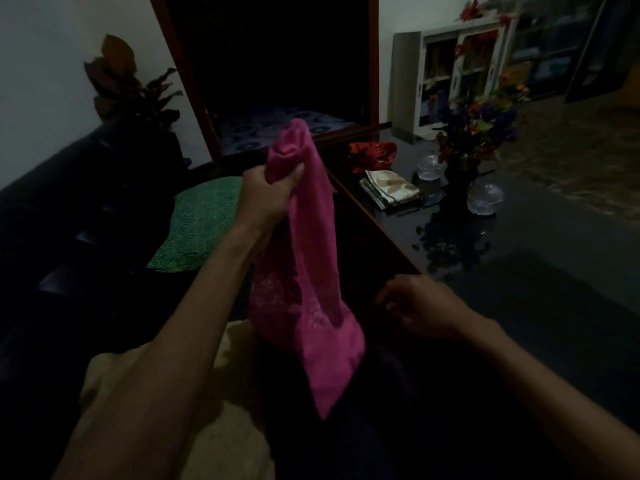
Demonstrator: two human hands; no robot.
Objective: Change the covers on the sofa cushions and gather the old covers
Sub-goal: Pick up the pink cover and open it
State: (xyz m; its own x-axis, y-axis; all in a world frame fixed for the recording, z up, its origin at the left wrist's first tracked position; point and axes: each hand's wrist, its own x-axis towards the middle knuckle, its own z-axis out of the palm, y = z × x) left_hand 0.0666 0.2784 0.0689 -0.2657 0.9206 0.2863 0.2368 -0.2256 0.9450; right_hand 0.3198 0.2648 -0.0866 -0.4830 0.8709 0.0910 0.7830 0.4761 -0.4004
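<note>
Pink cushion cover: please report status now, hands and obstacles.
Left hand grips pink cover, raised, hanging limp. Right hand free, holding nothing. Green cushion on sofa behind; nothing blocking.

Limp pink fabric cushion cover (pixel 313 271) hangs bunched from its top end; green patterned cushion (pixel 201 223) lies flat on dark sofa (pixel 69 209); pale yellow cloth (pixel 239 410) below.

cushion (pixel 197 223) on sofa (pixel 52 209), left | vase (pixel 460 174) on table (pixel 554 271), right

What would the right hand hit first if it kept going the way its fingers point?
The right hand points left toward the hanging pink cover, so it would likely meet that first. Depth is unclear in the dim light.
</note>
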